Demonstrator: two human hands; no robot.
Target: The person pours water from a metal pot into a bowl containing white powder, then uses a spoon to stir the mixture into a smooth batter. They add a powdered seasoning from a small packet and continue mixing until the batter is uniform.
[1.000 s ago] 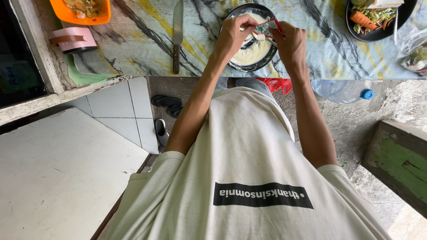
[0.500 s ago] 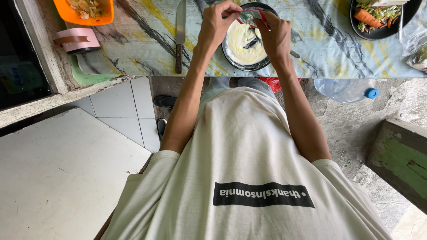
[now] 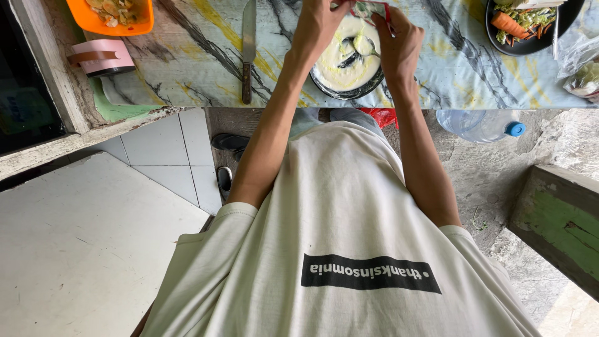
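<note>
both hands work over a dark bowl (image 3: pixel 347 90) of pale batter on the marbled counter (image 3: pixel 187 56), at the top centre of the view. left hand (image 3: pixel 321 25) and right hand (image 3: pixel 399 43) are both pinched on a small red-edged packet (image 3: pixel 373 9) held above the bowl's far rim — fingers closed on it, part cut off by the frame edge. a spoon (image 3: pixel 360 45) rests in the batter between the hands. a knife (image 3: pixel 248 47) lies left of the bowl, apart from it. further left: an orange tray (image 3: pixel 118 22) of food and a pink tape roll (image 3: pixel 100 57). far right — a dark plate (image 3: pixel 530 40) of vegetables; below the counter edge, a clear bottle (image 3: pixel 477 125) with a blue cap.
</note>
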